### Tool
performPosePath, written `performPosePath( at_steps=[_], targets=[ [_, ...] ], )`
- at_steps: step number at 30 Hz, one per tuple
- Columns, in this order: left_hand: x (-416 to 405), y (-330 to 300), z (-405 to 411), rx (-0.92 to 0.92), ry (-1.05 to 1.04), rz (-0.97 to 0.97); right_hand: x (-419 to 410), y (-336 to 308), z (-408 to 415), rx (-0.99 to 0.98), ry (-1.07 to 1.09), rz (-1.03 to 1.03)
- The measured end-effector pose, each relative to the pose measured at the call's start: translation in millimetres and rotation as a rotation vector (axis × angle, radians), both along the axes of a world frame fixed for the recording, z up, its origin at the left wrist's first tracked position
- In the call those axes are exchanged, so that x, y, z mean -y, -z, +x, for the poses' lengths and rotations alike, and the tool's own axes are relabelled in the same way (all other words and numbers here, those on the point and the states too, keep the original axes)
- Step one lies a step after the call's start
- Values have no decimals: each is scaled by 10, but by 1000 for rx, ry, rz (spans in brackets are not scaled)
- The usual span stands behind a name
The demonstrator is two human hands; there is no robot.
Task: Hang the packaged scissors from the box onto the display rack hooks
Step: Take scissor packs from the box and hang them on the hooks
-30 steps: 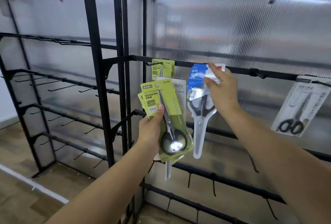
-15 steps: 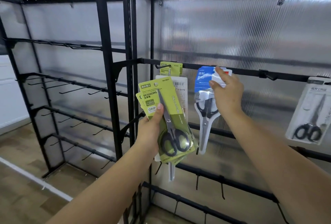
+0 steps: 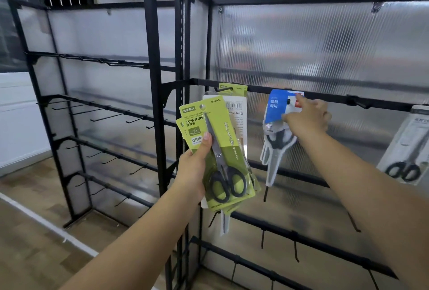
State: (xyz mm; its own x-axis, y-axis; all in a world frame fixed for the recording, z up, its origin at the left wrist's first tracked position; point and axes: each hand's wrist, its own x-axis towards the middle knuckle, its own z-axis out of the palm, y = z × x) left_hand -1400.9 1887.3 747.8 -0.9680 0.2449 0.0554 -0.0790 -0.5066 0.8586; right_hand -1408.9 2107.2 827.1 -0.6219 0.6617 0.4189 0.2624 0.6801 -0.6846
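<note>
- Ribbed translucent panels (image 3: 325,53) close the back of a black display rack (image 3: 154,81); several rails of hooks at 9 o'clock carry nothing.
- At 3 o'clock from the left hand, the right hand (image 3: 308,118) pinches the blue-headed scissors pack (image 3: 276,108) at its top card, thumb below and forefinger stretched along the top edge.
- This pack hangs with its long axis vertical, its punched hole just at the upper rail (image 3: 336,99). I cannot tell if the hook is already through it.
- The left hand (image 3: 192,169) grips a fan of green scissors packs (image 3: 222,146), thumb pressed on the front card, points up and handles down.
- Behind them, one green pack (image 3: 233,88) already hangs on a hook (image 3: 224,89).
- At 3 o'clock, a grey pack (image 3: 411,150) hangs too.
- No box is in view.
</note>
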Motion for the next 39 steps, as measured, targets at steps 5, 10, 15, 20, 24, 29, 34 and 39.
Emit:
performPosePath(
  at_steps=[5, 10, 15, 20, 24, 29, 34, 39],
  targets=[
    [-16, 34, 26, 44, 50, 28, 509, 326, 307, -279, -360, -415],
    [-98, 63, 58, 86, 69, 42, 810, 677, 573, -130, -669, -604],
    [-180, 120, 57, 103, 71, 55, 864, 843, 655, -212, -695, -471],
    [-221, 156, 95, 101, 163, 44, 807, 922, 684, -459, -621, -584],
    [-262, 188, 135, 113, 195, 61, 757, 972, 681, -521, -552, -577],
    [-253, 292, 77, 180, 161, 64, 724, 1016, 651, -495, -508, -580],
    [-162, 347, -18, 162, 83, 65, 725, 1002, 555, -474, -493, -615],
    [56, 303, -218, 183, -83, -2, 664, 798, 482, -476, -505, -523]
  ],
)
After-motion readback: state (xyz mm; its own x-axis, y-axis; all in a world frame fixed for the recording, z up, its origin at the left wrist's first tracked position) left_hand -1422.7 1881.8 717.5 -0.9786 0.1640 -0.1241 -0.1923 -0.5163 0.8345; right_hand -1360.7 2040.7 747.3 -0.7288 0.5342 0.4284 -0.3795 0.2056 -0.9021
